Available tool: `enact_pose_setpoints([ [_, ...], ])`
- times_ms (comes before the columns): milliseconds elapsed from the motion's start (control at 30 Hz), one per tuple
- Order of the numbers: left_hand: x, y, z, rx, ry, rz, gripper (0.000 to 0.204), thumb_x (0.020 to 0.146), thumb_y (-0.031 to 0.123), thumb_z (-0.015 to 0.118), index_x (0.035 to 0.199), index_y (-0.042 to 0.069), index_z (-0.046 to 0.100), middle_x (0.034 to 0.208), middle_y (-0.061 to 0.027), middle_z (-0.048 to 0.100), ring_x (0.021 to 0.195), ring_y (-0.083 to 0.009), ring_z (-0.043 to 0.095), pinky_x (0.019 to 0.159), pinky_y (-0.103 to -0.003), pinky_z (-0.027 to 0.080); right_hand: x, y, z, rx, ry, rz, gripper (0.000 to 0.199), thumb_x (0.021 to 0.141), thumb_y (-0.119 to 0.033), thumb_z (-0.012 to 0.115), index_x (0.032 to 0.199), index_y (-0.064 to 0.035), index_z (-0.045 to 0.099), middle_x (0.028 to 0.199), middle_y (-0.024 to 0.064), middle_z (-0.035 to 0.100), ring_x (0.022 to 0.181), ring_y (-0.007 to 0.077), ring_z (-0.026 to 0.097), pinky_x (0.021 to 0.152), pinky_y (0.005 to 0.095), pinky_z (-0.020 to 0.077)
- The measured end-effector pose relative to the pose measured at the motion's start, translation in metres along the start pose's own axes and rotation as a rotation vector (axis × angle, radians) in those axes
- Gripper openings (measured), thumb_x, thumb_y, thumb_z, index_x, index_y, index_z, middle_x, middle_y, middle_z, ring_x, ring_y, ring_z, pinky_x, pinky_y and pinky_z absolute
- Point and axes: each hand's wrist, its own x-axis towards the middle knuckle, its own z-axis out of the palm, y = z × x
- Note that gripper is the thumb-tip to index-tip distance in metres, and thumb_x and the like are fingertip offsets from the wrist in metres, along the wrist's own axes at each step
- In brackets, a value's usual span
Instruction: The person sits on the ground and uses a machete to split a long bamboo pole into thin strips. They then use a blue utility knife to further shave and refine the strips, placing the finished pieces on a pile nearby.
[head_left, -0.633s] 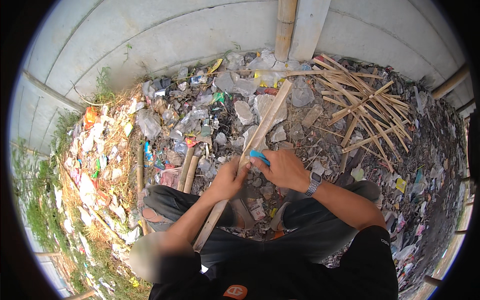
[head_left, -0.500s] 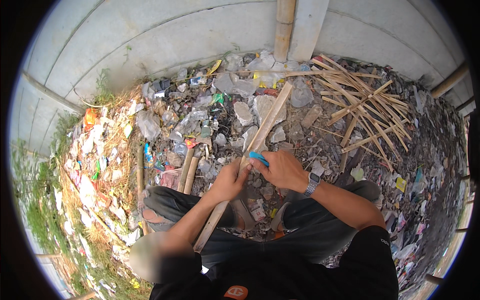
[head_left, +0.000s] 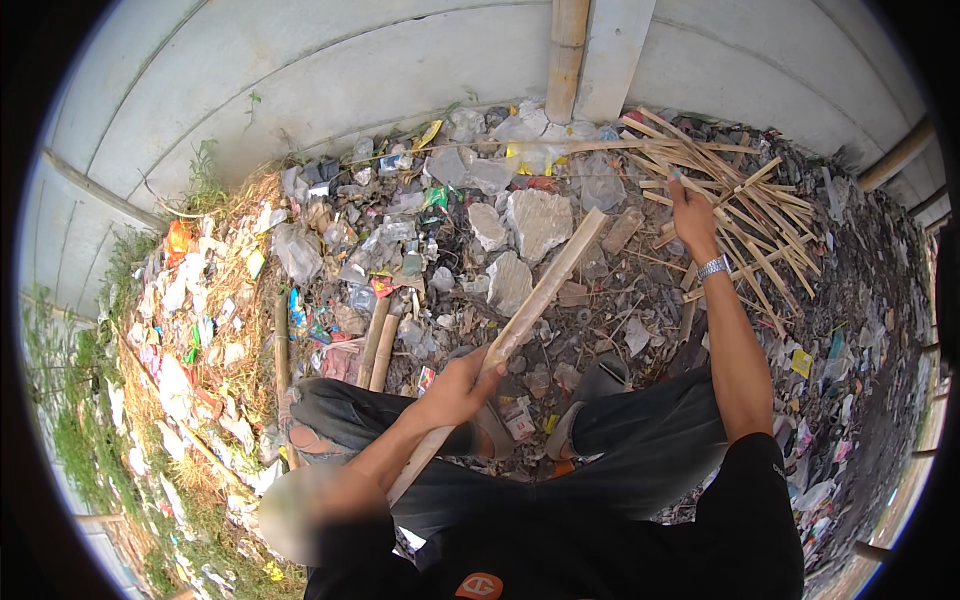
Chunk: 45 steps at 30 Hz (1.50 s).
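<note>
My left hand (head_left: 459, 390) is closed round a long, pale split-bamboo strip (head_left: 545, 290), which slants from beside my lap up to the right, its far end above the littered ground. My right hand (head_left: 692, 217) reaches forward at the left side of a loose pile of thin bamboo strips (head_left: 765, 240). Its fingers are curled in; what they hold is mostly hidden, with only a small bluish spot at the fingertips. A watch (head_left: 713, 267) is on my right wrist.
Plastic litter covers the ground round my crossed legs. Broken concrete chunks (head_left: 538, 222) lie ahead. Two short bamboo poles (head_left: 378, 350) lie by my left knee. A grey panel wall (head_left: 400, 70) with a bamboo post (head_left: 567, 60) stands behind.
My right hand has left the bamboo strip, where it held a blue tool, and moved forward and right to the pile. The strip's far end has swung slightly right and down.
</note>
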Motion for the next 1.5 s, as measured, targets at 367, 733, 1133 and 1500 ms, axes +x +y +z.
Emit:
enact_pose_setpoints([
  [367,0.016,0.019,-0.011,-0.061,0.064,-0.116,0.025,0.106,0.025,0.054,0.102,0.0,0.056,0.062,-0.0051,0.055,0.054,-0.0159,0.055,0.053,-0.034,0.043,-0.166,-0.14,0.029,0.155,-0.634,-0.473,0.056,0.103,-0.047,0.052,0.079,0.0028,0.065,0.062,0.0238,0.059,0.061,0.0437,0.061,0.058,0.0498,0.0465],
  [733,0.021,0.005,-0.006,0.13,0.165,0.025,0.022,0.103,0.02,0.057,0.103,-0.003,0.056,0.063,-0.012,0.054,0.053,-0.0195,0.056,0.054,-0.038,0.045,-0.163,-0.13,0.05,-0.054,-0.562,-0.533,0.057,0.099,-0.055,0.054,0.08,-0.0021,0.067,0.068,0.0221,0.065,0.067,0.0432,0.065,0.063,0.0523,0.0503],
  [1133,0.01,0.009,-0.001,-0.001,-0.036,-0.085,0.03,0.102,0.025,0.058,0.097,-0.004,0.055,0.07,-0.0239,0.058,0.065,-0.0415,0.06,0.063,-0.048,0.045,-0.044,-0.073,-0.055,0.095,0.022,-0.216,0.062,0.103,-0.052,0.05,0.075,0.0026,0.061,0.057,0.0186,0.055,0.053,0.0387,0.052,0.053,0.0479,0.0372],
  [1500,0.017,0.007,-0.01,0.053,0.092,-0.021,0.027,0.106,0.025,0.054,0.109,-0.001,0.057,0.061,-0.0003,0.054,0.05,-0.0095,0.054,0.05,-0.029,0.044,-0.183,-0.131,0.027,0.014,-0.617,-0.619,0.054,0.101,-0.049,0.054,0.078,-0.0013,0.064,0.057,0.021,0.059,0.057,0.0433,0.061,0.056,0.051,0.0492],
])
